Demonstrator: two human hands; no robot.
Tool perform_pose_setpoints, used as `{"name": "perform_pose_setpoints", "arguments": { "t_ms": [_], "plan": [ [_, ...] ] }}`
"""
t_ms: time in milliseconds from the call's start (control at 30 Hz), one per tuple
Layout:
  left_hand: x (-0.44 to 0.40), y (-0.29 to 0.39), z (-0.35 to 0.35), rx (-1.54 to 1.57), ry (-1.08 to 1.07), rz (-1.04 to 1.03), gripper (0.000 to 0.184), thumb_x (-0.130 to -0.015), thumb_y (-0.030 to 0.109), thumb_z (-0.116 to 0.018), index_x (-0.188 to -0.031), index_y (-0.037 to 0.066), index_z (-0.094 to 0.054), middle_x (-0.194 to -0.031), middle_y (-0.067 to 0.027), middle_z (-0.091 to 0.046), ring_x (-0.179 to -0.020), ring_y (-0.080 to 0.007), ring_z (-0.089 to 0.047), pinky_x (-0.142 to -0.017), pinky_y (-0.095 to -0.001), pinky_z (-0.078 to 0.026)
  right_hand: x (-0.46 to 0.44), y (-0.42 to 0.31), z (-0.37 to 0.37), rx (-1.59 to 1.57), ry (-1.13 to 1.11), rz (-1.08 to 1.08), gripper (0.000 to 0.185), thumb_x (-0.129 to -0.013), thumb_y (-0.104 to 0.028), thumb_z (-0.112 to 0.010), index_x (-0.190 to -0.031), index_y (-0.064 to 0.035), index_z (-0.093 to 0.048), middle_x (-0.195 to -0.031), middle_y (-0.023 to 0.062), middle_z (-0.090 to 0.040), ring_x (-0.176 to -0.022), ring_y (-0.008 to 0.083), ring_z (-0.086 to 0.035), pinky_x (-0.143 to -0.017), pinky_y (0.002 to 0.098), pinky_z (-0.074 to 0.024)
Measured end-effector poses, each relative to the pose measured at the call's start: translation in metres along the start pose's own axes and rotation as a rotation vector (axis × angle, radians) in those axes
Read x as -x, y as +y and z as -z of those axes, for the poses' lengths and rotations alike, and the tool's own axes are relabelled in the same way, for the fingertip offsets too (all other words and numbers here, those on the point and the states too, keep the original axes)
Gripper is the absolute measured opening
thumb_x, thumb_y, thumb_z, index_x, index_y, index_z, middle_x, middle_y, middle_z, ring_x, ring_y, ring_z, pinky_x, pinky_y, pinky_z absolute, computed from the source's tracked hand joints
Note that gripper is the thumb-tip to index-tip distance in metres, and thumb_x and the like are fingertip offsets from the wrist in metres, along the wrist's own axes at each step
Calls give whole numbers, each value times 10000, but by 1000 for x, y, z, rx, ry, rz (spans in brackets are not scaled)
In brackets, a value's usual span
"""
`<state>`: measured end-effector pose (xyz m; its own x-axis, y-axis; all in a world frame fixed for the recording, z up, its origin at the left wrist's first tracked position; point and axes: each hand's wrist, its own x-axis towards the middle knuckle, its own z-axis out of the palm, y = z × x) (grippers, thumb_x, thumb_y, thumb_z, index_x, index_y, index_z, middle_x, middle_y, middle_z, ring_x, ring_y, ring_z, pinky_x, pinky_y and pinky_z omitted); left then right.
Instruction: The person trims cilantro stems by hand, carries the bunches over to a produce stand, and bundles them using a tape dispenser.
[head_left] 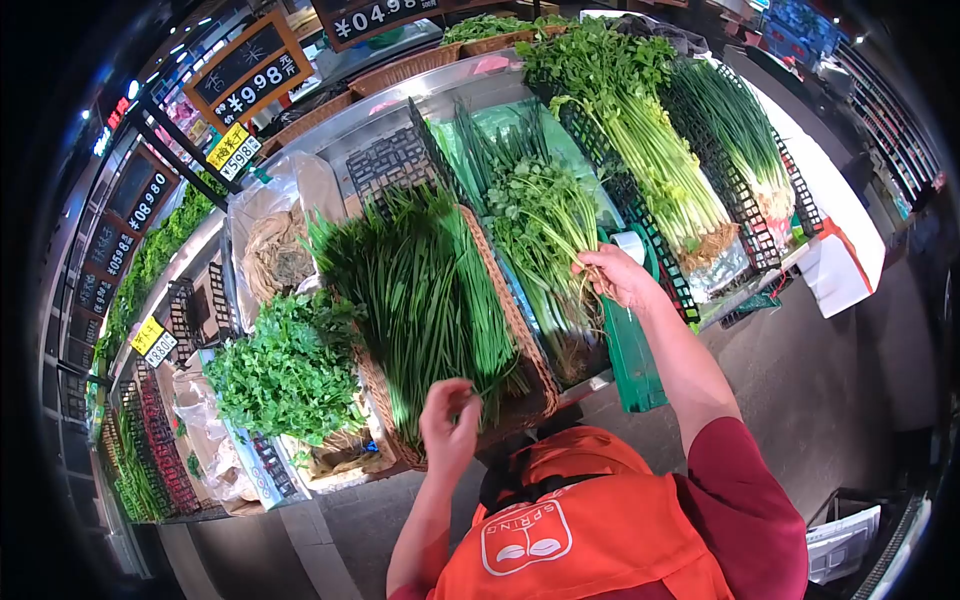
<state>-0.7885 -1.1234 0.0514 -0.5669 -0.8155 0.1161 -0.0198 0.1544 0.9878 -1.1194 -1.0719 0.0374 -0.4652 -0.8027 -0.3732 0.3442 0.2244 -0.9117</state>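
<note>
My right hand [618, 277] is closed around the root end of a leafy green bunch [545, 205], whose leaves point away to the upper left over a crate of similar greens. Just beside that hand are a white roll [630, 243] and a green plastic holder [632, 360]. My left hand [450, 415] hangs over the near edge of a wicker basket [530, 360] filled with long flat green leaves [410, 290]. Its fingers are curled and slightly blurred, and whether they hold anything is not clear.
Celery [660, 160] and green onions [740, 130] lie in black crates at the right. Leafy herbs [285, 370] and a plastic bag of brown produce [275, 255] are at the left. Price signs [250, 75] stand behind. A white box [840, 270] juts out at the right.
</note>
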Motion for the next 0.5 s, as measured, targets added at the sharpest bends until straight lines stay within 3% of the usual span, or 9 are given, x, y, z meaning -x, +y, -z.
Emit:
{"name": "perform_pose_setpoints", "arguments": {
  "t_ms": [100, 167, 200, 267, 333, 367, 433, 500],
  "plan": [
    [-29, 3, -32, -104, -188, 35, 191, -786, -1, -564, -969, 14, -512, -809, 6, -505, -705, -42, -476, -637, -187, -395, -2, 1, 4, 32, -54, 54, 191, -845, -221, -551, -850, -50, -467, -688, -2, -537, -494, 49, -441, -388, 185, -368],
    [-46, 9, -52, -184, -199, -87, 194, -774, 27, -589, -958, 27, -528, -816, -25, -532, -652, -86, -491, -598, -211, -405, 12, -11, -2, 82, -21, 86, 211, -851, -233, -549, -875, -47, -451, -707, -1, -533, -533, 52, -456, -407, 190, -372],
    [-60, 0, -55, -321, -244, -273, 298, -747, 29, -609, -1026, 39, -506, -927, -96, -537, -777, -196, -536, -687, -281, -435, 14, -16, 1, 107, -93, 95, 221, -855, -242, -551, -888, -45, -455, -727, -4, -524, -579, 51, -461, -433, 190, -369],
    [-85, 17, -69, -554, -154, -596, 443, -699, 34, -654, -1106, 35, -479, -1090, -138, -494, -984, -237, -510, -800, -315, -417, 23, -25, -1, 121, -115, 204, 214, -851, -239, -561, -895, -54, -464, -722, -10, -519, -573, 44, -451, -439, 183, -361],
    [-107, 48, -80, -721, -155, -719, 610, -660, 109, -682, -1209, 66, -420, -1225, -146, -414, -1112, -305, -412, -927, -398, -324, 42, -43, -11, 179, -142, 277, 190, -852, -239, -562, -906, -74, -486, -716, -18, -513, -572, 33, -443, -455, 171, -352],
    [-119, 55, -86, -818, -182, -792, 687, -655, 180, -687, -1262, 84, -379, -1286, -106, -378, -1188, -287, -352, -981, -434, -240, 49, -51, -13, 234, -169, 290, 206, -850, -253, -562, -925, -72, -497, -718, -26, -512, -584, 31, -446, -464, 172, -354],
    [-136, 78, -94, -915, -268, -917, 691, -667, 174, -676, -1286, 129, -373, -1336, -74, -347, -1236, -271, -320, -983, -472, -241, 59, -59, -16, 342, -220, 310, 245, -845, -280, -564, -961, -69, -518, -722, -41, -511, -610, 27, -453, -481, 174, -359],
    [-155, 84, -104, -953, -298, -1026, 589, -688, 144, -653, -1234, 151, -431, -1322, -44, -384, -1205, -245, -371, -971, -496, -246, 60, -69, -14, 393, -354, 288, 301, -865, -341, -526, -988, -66, -520, -773, -17, -553, -641, 33, -472, -514, 162, -375]
  ]
}}
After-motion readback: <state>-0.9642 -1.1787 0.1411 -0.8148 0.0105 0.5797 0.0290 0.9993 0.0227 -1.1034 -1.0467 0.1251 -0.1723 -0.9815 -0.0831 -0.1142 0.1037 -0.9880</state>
